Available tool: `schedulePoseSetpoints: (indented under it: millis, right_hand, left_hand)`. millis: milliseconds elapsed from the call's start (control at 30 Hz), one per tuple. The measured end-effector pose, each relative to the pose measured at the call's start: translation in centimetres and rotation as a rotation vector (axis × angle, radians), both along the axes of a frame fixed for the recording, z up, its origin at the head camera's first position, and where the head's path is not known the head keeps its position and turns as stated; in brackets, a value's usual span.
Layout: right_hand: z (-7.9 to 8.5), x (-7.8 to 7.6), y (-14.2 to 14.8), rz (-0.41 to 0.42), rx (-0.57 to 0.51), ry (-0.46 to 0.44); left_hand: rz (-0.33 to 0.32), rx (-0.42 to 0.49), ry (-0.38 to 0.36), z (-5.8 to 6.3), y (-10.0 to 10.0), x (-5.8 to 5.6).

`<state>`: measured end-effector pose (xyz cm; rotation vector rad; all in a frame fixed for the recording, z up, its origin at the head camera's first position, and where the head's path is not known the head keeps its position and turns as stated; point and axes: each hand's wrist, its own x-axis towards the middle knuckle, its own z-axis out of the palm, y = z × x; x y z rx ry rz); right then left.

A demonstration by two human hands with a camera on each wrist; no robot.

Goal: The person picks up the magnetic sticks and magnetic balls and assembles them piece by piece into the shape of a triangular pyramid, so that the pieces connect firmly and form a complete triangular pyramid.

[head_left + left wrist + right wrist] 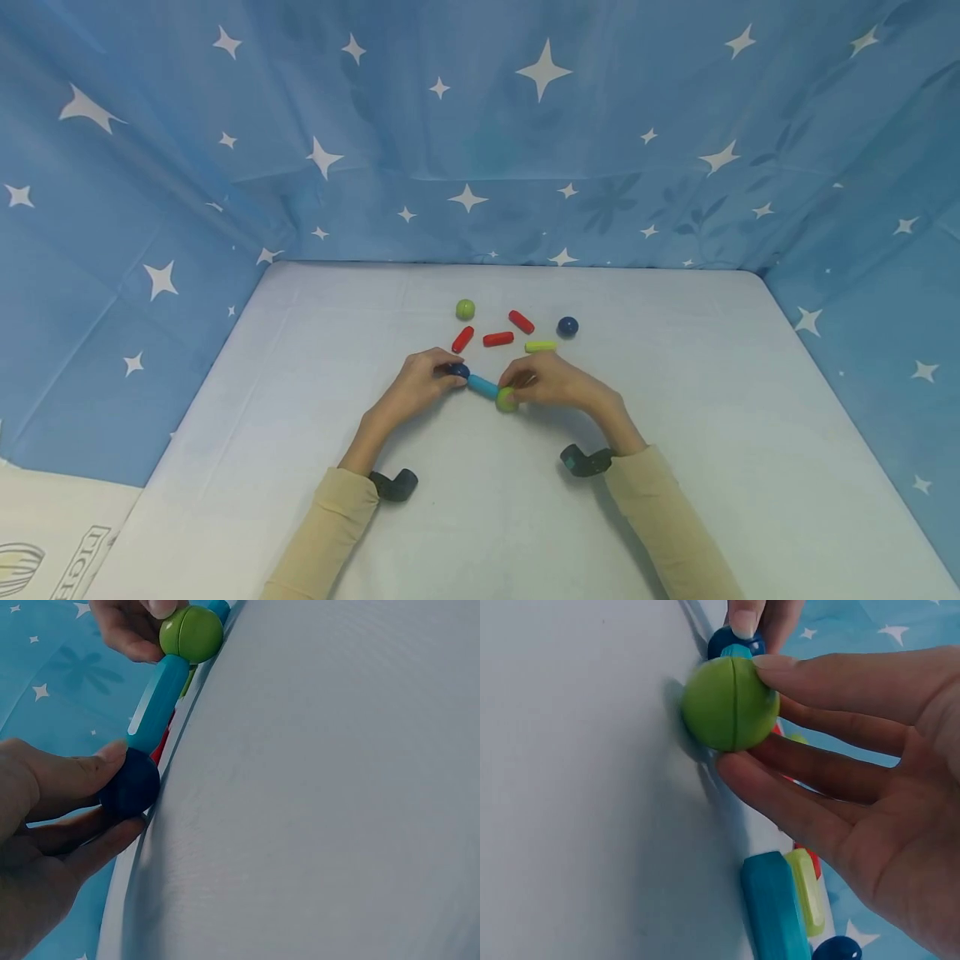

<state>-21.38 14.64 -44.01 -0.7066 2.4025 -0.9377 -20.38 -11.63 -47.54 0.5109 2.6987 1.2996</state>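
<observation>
A light blue stick (pixel 483 386) joins a dark blue ball (pixel 132 783) at one end to a green ball (pixel 730 705) at the other. My left hand (pixel 422 384) pinches the dark blue ball between thumb and fingers. At the opposite end, my right hand (pixel 553 382) grips the green ball, which has a seam round its middle. The three pieces lie in one line close over the white table. Another light blue stick (pixel 775 906) shows beside my right hand in the right wrist view; that hand hides it from the head view.
Beyond my hands, several red sticks, one of them a red stick (pixel 498 339) in the middle, lie on the table (pixel 360 317). A yellow-green stick (pixel 540 346), a green ball (pixel 465 309) and a dark blue ball (pixel 567 327) are there too. A starry blue curtain (pixel 420 150) surrounds the table.
</observation>
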Motion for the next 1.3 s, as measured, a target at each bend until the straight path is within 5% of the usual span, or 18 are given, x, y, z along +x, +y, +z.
schedulePoseSetpoints:
  millis: [700,1300]
  right_hand:
    - [0.1,1.0,-2.0,0.179,-0.037,-0.04]
    - [1.2,0.0,1.2,-0.06,-0.046,0.095]
  left_hand:
    - [0.03,-0.028,0.003,-0.1,-0.2,-0.1]
    - [0.018,-0.046,-0.004,0.2,-0.1,0.0]
